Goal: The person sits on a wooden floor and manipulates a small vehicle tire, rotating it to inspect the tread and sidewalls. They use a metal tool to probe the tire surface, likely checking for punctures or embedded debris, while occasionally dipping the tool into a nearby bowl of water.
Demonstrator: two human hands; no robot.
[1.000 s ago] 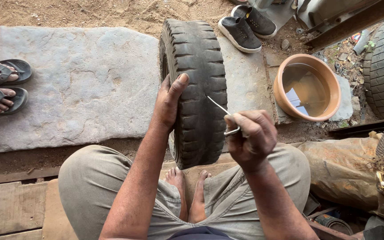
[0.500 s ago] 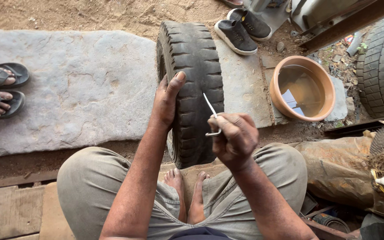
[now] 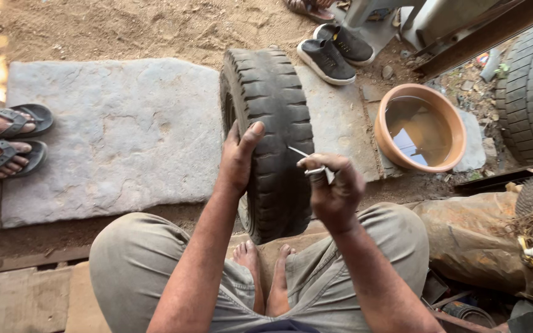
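A thin metal tool [image 3: 306, 161] is pinched in the closed fingers of the right hand [image 3: 334, 191], its pointed end angled up and to the left so that the tip lies against the tread of the tyre [image 3: 272, 132]. The hand itself is held just to the right of the tyre, level with its middle part. The left hand [image 3: 239, 161] is laid flat and open on the tyre's left shoulder, with the thumb stretched across the tread and the palm pressed to the rubber; nothing is gripped in it.

The tyre is stood upright on its tread, lengthways away from the person, with its near end lodged between the knees and above the bare feet [image 3: 265, 277]. It rests at the right edge of a flat grey stone slab [image 3: 118, 135] set in sandy ground.

To the right of the tyre, well apart from the right hand, a round clay bowl [image 3: 390, 145] of water is seen. A pair of dark shoes [image 3: 334, 52] lies beyond the tyre's far end. At the left edge, another person's feet in sandals [image 3: 7, 139] are seen. A second tyre [image 3: 528, 98] stands at the far right.
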